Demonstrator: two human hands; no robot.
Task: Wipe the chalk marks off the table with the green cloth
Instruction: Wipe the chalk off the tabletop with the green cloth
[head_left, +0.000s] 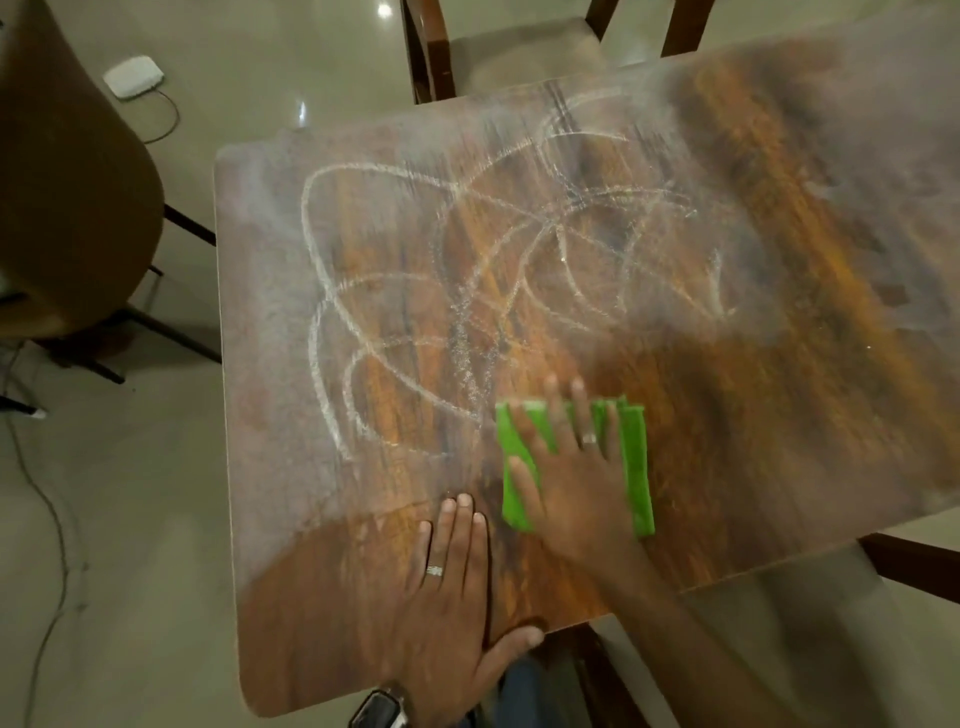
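- Right hand (569, 470): flat, fingers spread and straight, pressing down on the green cloth (636, 467), gripping nothing; ring on one finger.
- Green cloth: folded into a rectangle, lying on the near-middle part of the table (779, 415), just beside the nearest chalk loops.
- Left hand (457, 582): palm down, fingers straight and together, resting on the bare wood near the front edge, close left of the cloth without touching it; ring on a finger, watch (382, 709) at the wrist.
- Chalk marks (467, 270): looping white scribbles across the left and middle of the table, with a pale smeared haze around them.
- Brown chair (67, 182) to the left, another chair (519, 47) beyond the far edge.
- White box (134, 76) with a cable on the tiled floor.
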